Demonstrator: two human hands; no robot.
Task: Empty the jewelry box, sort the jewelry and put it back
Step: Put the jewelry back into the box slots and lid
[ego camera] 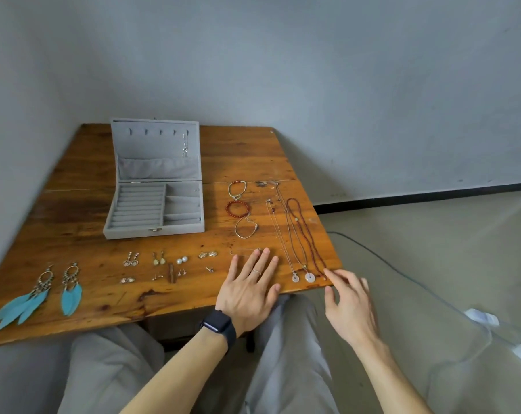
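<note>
**Sorted jewelry on the table, both hands empty at the near edge**

The fingers [260, 262] of the left hand [248, 289] lay straight and spread, flat on the table [74, 222], holding nothing. We noted a ring [256, 272] on one of them and a dark watch [219, 325] at the wrist. The right hand [349, 306] hung at the table's near right corner, its fingers [338, 279] loosely apart and likewise empty. Its foremost fingertip reached the near end of the bead necklace [305, 234]; we could not tell whether it touched.

Just left of that strand lay two chain necklaces [295, 277], each ending in a pale ring pendant [310, 277] between the two hands. Beyond the left hand, three bracelets [237, 208] sat in a column, the red one in the middle.

Left of the left hand we saw small earrings [160, 259] set out in pairs in two rows. Farther left, a pair of blue feather earrings [71, 291] lay near the front edge.

The box [154, 231] stood open behind the small earrings, well apart from both hands. Its lid [156, 168] was upright, and one chain [185, 147] hung from the rightmost hook inside it. Grey trousers [113, 369] showed below the table edge.
</note>
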